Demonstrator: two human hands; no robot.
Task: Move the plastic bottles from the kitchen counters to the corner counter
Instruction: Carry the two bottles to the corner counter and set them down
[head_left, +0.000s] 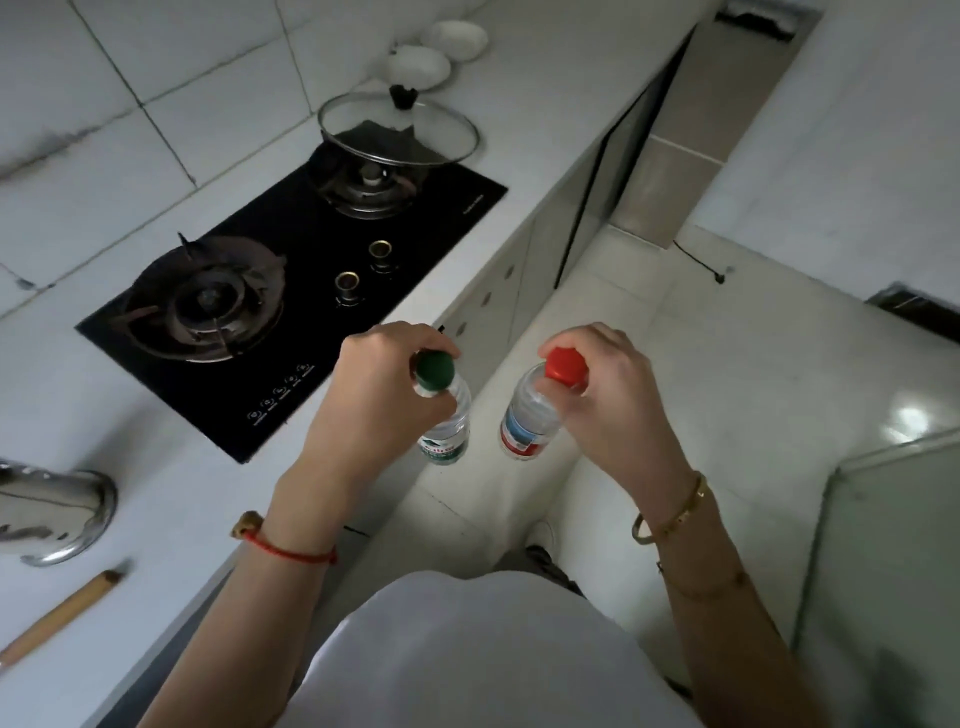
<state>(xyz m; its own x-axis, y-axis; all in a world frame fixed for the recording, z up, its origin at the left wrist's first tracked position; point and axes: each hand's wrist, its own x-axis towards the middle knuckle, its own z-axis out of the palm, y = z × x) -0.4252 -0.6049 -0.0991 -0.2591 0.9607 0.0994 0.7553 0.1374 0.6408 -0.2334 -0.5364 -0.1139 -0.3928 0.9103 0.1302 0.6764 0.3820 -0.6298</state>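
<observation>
While a person stands at the white counter (130, 415), two clear plastic bottles hang over the floor, one per hand. The left hand (374, 395) pinches the green-capped bottle (447, 421) by its neck; the right hand (608, 395) pinches the red-capped bottle (530, 421) likewise. Fingers partly hide both necks, and the labels' print is unreadable. Two white bowls (436, 52) sit far beyond the two-burner hob (291, 270).

Two clear plastic bottles (448, 434) (527, 422), a glossy black glass hob (270, 332), a shiny metal pan (57, 512) near left, a wooden stick (57, 616)
</observation>
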